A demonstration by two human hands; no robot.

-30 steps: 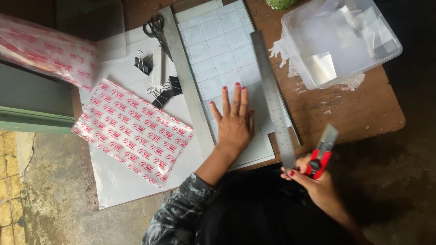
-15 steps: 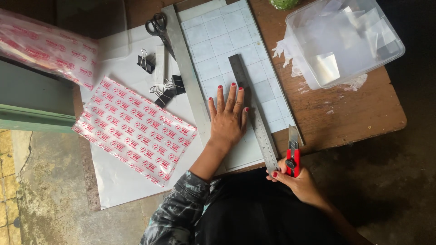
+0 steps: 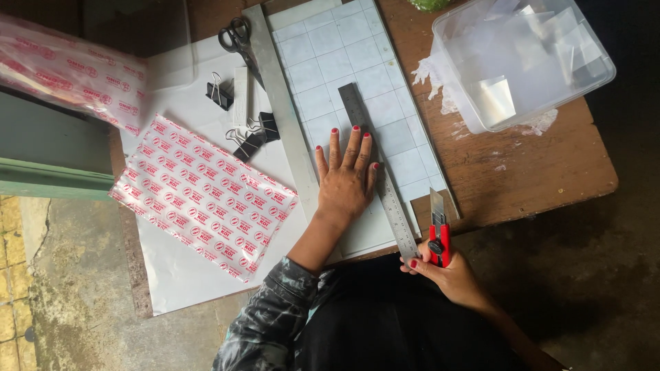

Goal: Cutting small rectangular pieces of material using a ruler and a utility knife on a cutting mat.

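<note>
Fingers [image 3: 354,148] of the left hand [image 3: 346,182] spread wide and pressed flat, holding nothing, partly on a steel ruler [image 3: 380,172] and partly on the gridded cutting mat [image 3: 350,75] beneath it. Fingers of the right hand [image 3: 447,271] wrapped around a red utility knife [image 3: 438,233], blade out and pointing away from the body, just beside the near end of the ruler, at the mat's near right corner. Ruler lying at a slant across the mat, far end toward the middle, near end close to the worktop [image 3: 522,172] edge. Longer metal straightedge [image 3: 282,110] along the mat's left side. Left of that, on a white sheet [image 3: 179,275]: scissors [image 3: 237,38], a few black binder clips [image 3: 251,137], and a clear packet with red print [image 3: 203,196]. Another such packet [image 3: 69,72] at the far left, partly off the sheet. Clear plastic tub [image 3: 522,58] with cut clear pieces inside at the far right of the worktop, white scraps beside it.
</note>
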